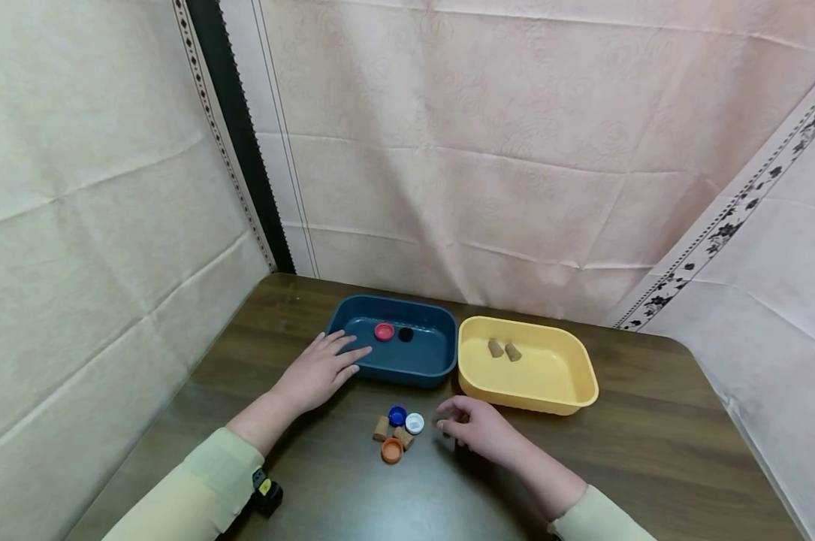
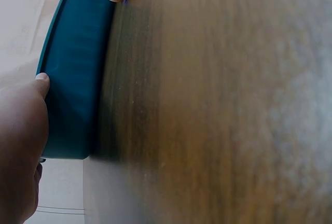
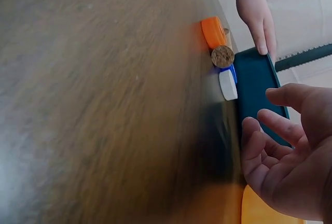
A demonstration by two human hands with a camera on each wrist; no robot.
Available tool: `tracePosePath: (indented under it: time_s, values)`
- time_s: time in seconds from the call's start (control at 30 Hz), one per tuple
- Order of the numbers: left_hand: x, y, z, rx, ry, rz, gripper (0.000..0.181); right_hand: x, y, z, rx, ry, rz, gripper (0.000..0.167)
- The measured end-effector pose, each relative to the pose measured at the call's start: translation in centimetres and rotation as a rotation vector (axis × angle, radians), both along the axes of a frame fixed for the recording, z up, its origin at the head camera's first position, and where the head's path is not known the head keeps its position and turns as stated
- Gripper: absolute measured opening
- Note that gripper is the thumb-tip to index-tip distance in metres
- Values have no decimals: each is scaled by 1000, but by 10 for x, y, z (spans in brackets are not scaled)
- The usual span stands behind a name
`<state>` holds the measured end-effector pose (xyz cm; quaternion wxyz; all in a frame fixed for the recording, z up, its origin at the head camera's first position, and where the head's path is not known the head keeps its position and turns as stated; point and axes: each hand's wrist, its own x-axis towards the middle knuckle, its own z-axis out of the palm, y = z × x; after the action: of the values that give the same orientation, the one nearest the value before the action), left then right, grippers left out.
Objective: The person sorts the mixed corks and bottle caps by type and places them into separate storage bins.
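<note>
My left hand rests at the left end of a blue tray, fingers spread over its rim. In the left wrist view its thumb touches the tray's edge. Inside that tray lie a red bottle cap and a black one. To the right of a small pile, my right hand hovers with loosely bent fingers and nothing between them. The pile has a blue cap, a white cap, an orange cap and two corks.
A yellow tray stands right of the blue one and holds two corks. Both trays sit near the back of the brown wooden table. Pale cloth hangs behind and at the sides.
</note>
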<state>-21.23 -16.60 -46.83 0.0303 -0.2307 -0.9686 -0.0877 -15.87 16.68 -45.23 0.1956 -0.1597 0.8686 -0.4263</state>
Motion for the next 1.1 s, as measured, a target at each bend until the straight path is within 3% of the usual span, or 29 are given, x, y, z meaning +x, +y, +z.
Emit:
tracePosePath:
  time_s: [0.37,0.63,1.1]
  values:
    - [0,0,1,0,-1,12,47,-9,-25,1,156,77,79,25]
    - [0,0,-1,-4,-2,12,47,-13,-39,-1,264,56,99,33]
    - [0,-1,-2,5,12,2,47,-8,-52,-3,375,241,159,29]
